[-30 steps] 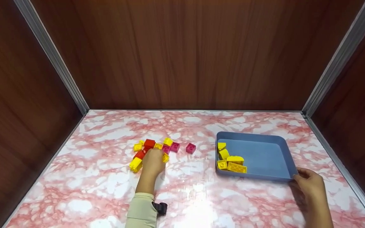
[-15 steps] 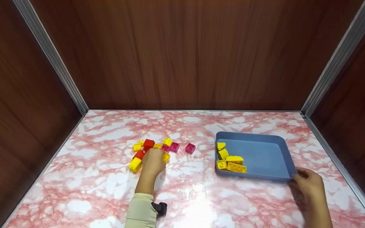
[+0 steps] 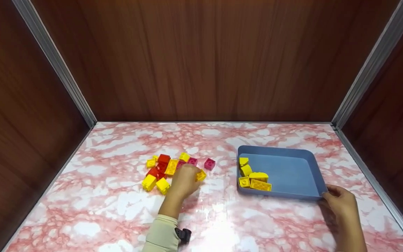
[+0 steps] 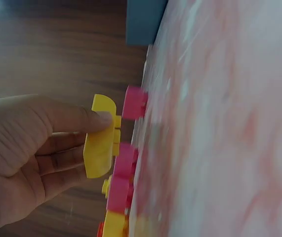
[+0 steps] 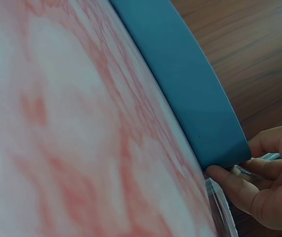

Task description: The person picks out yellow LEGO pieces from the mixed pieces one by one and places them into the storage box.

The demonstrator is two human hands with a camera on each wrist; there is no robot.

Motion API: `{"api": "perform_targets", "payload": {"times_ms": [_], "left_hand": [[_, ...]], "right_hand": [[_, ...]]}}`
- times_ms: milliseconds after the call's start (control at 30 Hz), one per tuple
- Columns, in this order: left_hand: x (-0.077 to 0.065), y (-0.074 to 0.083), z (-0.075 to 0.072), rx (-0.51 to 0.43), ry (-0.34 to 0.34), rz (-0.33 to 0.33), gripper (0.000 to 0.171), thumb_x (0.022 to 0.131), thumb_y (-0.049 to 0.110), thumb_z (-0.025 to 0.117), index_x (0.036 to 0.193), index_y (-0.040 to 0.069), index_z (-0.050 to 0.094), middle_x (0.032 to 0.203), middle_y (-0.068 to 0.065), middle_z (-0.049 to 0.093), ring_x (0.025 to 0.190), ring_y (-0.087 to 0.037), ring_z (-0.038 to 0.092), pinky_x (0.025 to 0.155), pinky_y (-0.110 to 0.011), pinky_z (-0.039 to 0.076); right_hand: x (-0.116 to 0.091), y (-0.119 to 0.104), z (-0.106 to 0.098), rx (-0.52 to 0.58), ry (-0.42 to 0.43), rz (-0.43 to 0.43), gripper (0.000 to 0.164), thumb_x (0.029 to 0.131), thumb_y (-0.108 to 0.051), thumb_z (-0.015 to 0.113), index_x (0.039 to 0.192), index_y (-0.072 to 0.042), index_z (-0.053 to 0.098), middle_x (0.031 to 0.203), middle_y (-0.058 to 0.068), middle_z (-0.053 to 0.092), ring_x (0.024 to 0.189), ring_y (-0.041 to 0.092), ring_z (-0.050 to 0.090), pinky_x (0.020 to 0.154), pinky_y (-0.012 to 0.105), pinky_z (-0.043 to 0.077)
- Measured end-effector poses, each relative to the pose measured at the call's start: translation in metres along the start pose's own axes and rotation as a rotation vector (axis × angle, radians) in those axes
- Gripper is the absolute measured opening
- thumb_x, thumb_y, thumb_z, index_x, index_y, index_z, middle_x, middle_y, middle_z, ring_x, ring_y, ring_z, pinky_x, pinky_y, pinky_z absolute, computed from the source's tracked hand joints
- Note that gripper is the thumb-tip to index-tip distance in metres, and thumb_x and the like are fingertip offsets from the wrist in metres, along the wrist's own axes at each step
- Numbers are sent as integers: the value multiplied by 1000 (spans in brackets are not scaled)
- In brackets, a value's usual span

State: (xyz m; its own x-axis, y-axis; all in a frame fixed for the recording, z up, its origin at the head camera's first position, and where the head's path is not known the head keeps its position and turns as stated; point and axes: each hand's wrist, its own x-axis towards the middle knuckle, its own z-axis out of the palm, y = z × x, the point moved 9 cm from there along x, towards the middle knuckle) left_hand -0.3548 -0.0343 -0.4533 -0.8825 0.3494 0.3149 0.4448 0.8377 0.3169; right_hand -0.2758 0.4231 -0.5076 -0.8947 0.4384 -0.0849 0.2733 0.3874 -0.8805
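Evidently partway: five yellow blocks (image 3: pixel 259 176) lie inside the blue tray (image 3: pixel 285 151), gathered along its left wall and near-left corner, while the rest of its floor is bare. A further yellow block (image 4: pixel 100 145) is in transit, judging by its place in the left hand (image 3: pixel 185 181); the left wrist view shows the thumb and fingers closed on it in a pinch, with its studs turned towards the tabletop (image 3: pixel 117 217). It sits between the pile and the tray, nearer the pile, and seems raised. The right hand (image 3: pixel 342 202) grips the tray's near-right corner between thumb and fingers, presumably as a steady. Left outside, to the tray's left, is a mixed cluster: several more yellow blocks (image 3: pixel 149 182), red blocks (image 3: pixel 163 159) and pink blocks (image 3: pixel 192 161), with one pink block (image 3: pixel 209 163) just apart on the tray side. No red or pink shows within the tray. Whether those colours also belong there cannot be told; if yellow alone counts, roughly half appears done.
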Motion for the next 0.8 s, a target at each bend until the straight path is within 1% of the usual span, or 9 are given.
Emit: {"api": "perform_targets", "payload": {"times_ms": [100,267,433,533,667,800], "left_hand": [[0,11,2,-8,-8,33,23,76,18,81,94,5,75,95,-9,70,92,-27,64,81,-41,53],[0,26,2,-14,0,80,23,75,16,78,94,3,74,96,-8,70,94,-26,64,85,-39,52],[-2,51,1,-15,44,165,18,74,15,78,88,5,74,92,-5,69,88,-22,63,78,-35,53],[-3,66,0,-13,57,212,16,72,13,78,86,6,73,90,-2,68,86,-20,62,74,-31,52],[-2,81,0,9,37,243,17,74,15,77,88,7,73,91,-1,66,86,-19,62,74,-30,52],[6,98,-3,48,19,293,16,75,17,78,88,9,73,90,0,66,86,-17,61,75,-28,51]], "right_hand": [[0,1,1,21,-15,7,47,89,2,57,131,19,46,103,21,64,71,-6,52,67,15,51],[-1,1,2,43,-36,7,47,90,2,56,132,20,44,102,20,64,71,-3,57,68,18,54],[-1,1,0,61,-46,11,48,91,3,54,134,20,42,110,24,60,75,-5,56,71,18,54],[-2,2,0,97,-50,18,49,91,5,54,134,21,40,112,27,58,76,-4,57,72,20,54],[-2,2,2,124,-48,23,48,90,6,54,134,21,40,109,26,58,76,-2,57,72,21,55],[-2,1,3,112,-43,21,47,90,6,54,133,21,41,107,23,60,75,-4,56,72,19,54]]}}
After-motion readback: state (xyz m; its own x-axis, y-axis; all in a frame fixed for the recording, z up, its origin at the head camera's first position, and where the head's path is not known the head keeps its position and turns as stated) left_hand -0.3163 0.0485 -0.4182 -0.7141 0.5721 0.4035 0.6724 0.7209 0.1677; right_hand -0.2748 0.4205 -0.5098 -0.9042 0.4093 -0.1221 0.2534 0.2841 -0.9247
